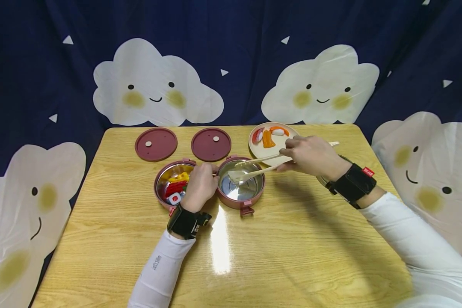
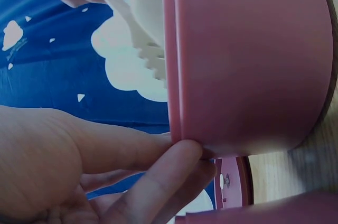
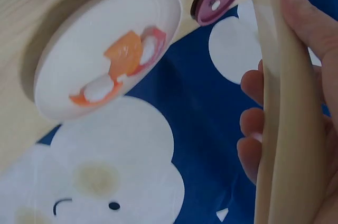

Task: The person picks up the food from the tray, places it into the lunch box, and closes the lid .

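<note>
I have the tongs (image 3: 296, 118) over the right-hand pot (image 2: 253, 65), their tips down inside its mouth; I judge the step in hand to be setting down or picking up within that pot, though I cannot tell whether anything lies between the tips. My right grip (image 1: 312, 156) has fingers and thumb wrapped on the tongs, whose two arms stand spread; my left grip (image 1: 200, 184) pinches the pot's rim on the side toward the left pot (image 1: 156, 187), I'd guess as a steady. The next move, I think, calls for raising the tips clear of the rim, then crossing to the plate (image 1: 257, 149) with its food pieces (image 1: 268, 139); the pot should be held firm meanwhile. The tongs' long axis runs crosswise and slanting over the tabletop (image 1: 292, 256); tips point left, nearer me and downward; the handle end lies right and farther off.
</note>
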The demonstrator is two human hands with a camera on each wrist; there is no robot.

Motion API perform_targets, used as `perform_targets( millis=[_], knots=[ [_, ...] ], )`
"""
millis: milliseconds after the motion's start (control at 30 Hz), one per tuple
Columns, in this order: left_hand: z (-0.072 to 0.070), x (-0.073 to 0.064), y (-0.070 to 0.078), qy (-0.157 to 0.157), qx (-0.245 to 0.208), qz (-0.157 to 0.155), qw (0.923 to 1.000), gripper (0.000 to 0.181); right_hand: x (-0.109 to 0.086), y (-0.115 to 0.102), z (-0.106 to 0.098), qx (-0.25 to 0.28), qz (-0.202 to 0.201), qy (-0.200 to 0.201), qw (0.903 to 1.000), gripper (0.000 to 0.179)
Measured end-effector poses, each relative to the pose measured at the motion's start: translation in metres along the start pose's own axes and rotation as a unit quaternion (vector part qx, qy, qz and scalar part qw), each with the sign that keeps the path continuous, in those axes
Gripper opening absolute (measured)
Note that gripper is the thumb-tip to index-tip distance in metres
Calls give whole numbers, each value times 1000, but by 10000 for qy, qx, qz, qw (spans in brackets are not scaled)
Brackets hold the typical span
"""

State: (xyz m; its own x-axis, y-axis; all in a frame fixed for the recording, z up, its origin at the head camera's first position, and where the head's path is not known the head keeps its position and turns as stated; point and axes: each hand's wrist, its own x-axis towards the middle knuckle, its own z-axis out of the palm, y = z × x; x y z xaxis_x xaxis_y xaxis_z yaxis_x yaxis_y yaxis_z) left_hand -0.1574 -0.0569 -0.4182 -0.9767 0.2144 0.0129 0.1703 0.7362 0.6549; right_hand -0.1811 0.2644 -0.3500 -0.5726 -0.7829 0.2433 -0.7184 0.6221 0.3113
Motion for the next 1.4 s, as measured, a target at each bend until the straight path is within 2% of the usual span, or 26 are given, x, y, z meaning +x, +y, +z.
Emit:
perform_targets(
  millis=[167, 333, 400, 533, 600, 633, 767, 867, 1033, 1400],
  knots=[
    [0, 0, 0, -25, 9, -31, 10000, 28, -7, 13, -16, 58, 95, 136, 9998, 45],
    [-1, 1, -1, -29, 43, 10, 10000, 28, -16, 34, -33, 46, 287, 297, 9991, 44],
    [-1, 1, 0, -28, 11, 3, 10000, 27, -20, 44, -37, 63, 439, 368, 9983, 49],
    [-2, 2, -1, -36, -23, -4, 10000, 28, -27, 63, -39, 10, 762, 386, 9963, 80],
    [-1, 2, -2, -43, 9, -5, 10000, 28, -31, 71, -38, 16, 920, 320, 9952, 87],
    [-1, 2, -2, -47, 27, -4, 10000, 28, -32, 75, -37, 0, 1007, 274, 9945, 87],
    [0, 3, -2, -49, 30, -56, 10000, 27, -39, 90, -30, -84, 1380, 91, 9904, 59],
    [0, 3, -1, -53, 9, -87, 9999, 27, -44, 100, -22, -150, 1647, -33, 9862, 48],
    [1, 3, -1, -75, 22, -92, 9999, 27, -49, 111, -8, -52, 2007, -258, 9793, 45],
    [1, 1, -1, -41, 13, -62, 10000, 26, -51, 127, 23, 108, 2498, -889, 9642, 41]
  ],
)
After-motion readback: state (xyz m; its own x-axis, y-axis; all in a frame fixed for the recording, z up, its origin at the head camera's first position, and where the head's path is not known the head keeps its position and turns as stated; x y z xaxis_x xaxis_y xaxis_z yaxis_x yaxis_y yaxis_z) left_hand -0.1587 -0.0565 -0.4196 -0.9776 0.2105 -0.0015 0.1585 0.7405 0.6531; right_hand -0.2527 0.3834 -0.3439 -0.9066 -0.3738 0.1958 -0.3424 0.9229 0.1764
